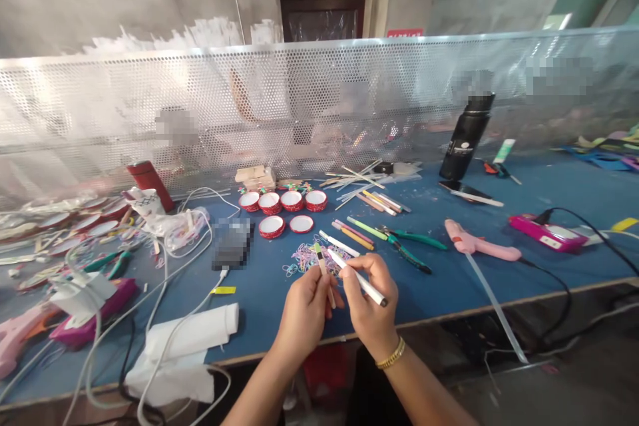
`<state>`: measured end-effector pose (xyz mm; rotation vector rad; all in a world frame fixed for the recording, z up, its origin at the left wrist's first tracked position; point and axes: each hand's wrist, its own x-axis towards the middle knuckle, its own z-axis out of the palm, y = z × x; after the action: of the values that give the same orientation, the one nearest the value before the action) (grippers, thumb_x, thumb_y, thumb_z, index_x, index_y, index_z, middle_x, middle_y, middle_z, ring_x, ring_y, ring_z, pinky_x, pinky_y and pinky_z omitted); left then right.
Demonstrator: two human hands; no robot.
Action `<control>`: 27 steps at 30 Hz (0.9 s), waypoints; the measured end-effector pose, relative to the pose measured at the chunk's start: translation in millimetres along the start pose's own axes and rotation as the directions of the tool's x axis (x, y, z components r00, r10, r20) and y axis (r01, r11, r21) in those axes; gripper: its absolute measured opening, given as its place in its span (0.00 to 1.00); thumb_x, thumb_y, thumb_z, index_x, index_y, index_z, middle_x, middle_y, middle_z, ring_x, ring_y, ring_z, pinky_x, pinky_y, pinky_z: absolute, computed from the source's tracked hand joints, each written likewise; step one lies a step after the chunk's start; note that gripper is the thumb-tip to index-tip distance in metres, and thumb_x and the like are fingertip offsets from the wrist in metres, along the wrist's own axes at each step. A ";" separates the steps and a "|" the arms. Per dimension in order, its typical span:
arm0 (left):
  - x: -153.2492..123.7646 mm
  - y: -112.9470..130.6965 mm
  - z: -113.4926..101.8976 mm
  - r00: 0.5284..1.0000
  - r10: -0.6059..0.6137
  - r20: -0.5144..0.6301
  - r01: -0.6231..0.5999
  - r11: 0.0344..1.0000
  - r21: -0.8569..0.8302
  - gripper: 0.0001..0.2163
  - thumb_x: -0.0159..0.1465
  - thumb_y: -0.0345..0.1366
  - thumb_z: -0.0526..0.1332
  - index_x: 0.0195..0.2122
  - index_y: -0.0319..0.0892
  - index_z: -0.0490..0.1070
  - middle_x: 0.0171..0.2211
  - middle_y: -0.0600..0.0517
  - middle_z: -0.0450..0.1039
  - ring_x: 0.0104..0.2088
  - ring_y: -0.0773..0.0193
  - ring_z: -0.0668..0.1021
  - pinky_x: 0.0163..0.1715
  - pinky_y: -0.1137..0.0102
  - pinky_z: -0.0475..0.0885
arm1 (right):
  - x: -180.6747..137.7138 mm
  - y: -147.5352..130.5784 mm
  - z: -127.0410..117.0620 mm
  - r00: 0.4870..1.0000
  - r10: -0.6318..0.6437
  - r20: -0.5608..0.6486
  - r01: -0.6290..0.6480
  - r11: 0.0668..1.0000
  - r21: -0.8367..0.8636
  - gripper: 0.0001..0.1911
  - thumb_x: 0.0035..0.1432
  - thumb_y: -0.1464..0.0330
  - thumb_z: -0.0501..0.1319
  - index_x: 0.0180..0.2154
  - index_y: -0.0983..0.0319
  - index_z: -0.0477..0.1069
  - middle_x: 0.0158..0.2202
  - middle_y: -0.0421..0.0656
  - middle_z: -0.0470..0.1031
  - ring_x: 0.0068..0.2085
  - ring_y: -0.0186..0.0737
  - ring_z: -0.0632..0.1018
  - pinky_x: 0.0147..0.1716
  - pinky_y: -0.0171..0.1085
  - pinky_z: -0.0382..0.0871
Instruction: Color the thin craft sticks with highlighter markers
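Note:
My left hand (303,311) is closed around a thin wooden stick (320,256), which stands nearly upright with green and black colour at its top end. A white marker pen (370,287) is gripped in my right hand (373,313), its dark end toward me and its tip close to the stick. Whether tip and stick touch, I cannot tell. Beneath and beyond both hands lies a pile of small coloured rubber bands (301,257). Past it rest more markers: a white one (339,243), an orange one (356,235) and a light green one (367,227).
Green-handled pliers (409,253) and a pink glue gun (479,243) lie to the right. Red-rimmed round dishes (272,226) sit behind the rubber bands. A black bottle (465,140) stands at the back. White cables (162,293) and a paper roll (192,331) occupy the left.

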<state>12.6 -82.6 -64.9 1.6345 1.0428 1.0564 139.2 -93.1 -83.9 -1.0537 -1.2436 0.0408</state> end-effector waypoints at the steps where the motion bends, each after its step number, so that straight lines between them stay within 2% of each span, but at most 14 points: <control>1: -0.1 0.2 0.2 1.000 -0.002 0.001 0.002 1.000 0.003 0.15 0.71 0.45 0.53 0.31 0.43 0.67 0.20 0.56 0.71 0.18 0.69 0.69 0.20 0.75 0.60 | -0.1 0.1 -0.4 1.000 0.001 -0.002 -0.001 1.000 0.010 0.04 0.64 0.67 0.60 0.36 0.59 0.69 0.32 0.41 0.73 0.36 0.41 0.74 0.39 0.42 0.70; 10: -1.8 0.3 -0.8 1.000 -0.018 0.017 0.017 0.999 0.033 0.15 0.72 0.45 0.52 0.31 0.43 0.67 0.21 0.56 0.71 0.18 0.69 0.69 0.20 0.75 0.61 | 0.5 -2.1 -2.9 0.999 -0.043 0.014 0.042 0.997 0.059 0.07 0.65 0.71 0.58 0.32 0.59 0.67 0.29 0.40 0.72 0.34 0.40 0.72 0.38 0.42 0.67; 13: -1.0 0.6 -1.3 1.000 -0.025 0.018 0.025 1.000 0.016 0.15 0.72 0.45 0.52 0.31 0.43 0.67 0.19 0.58 0.68 0.18 0.69 0.69 0.20 0.75 0.60 | 1.8 -4.1 -3.5 0.997 -0.070 0.026 0.068 0.996 0.059 0.08 0.65 0.72 0.57 0.31 0.58 0.66 0.27 0.38 0.72 0.32 0.39 0.71 0.41 0.44 0.66; 19: 2.9 0.7 -2.4 0.999 -0.033 0.009 0.034 0.998 -0.054 0.14 0.72 0.45 0.53 0.33 0.43 0.67 0.18 0.58 0.65 0.18 0.69 0.67 0.20 0.75 0.58 | 3.9 -4.0 -2.0 0.996 -0.081 0.032 0.080 0.996 0.041 0.04 0.63 0.72 0.59 0.35 0.58 0.67 0.28 0.36 0.73 0.32 0.38 0.73 0.50 0.48 0.63; 27: 3.0 -4.3 -3.8 0.999 -0.049 0.017 0.048 0.997 0.053 0.17 0.73 0.47 0.52 0.30 0.43 0.65 0.20 0.57 0.64 0.21 0.68 0.67 0.23 0.74 0.60 | 8.2 -6.4 2.0 0.987 -0.107 0.121 0.111 0.993 -0.032 0.05 0.64 0.74 0.60 0.40 0.58 0.70 0.34 0.38 0.77 0.36 0.38 0.76 0.53 0.47 0.61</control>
<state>9.1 -77.8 -67.5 1.6493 1.1009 0.9874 137.6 -90.9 -73.6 -1.0266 -1.4132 -0.0048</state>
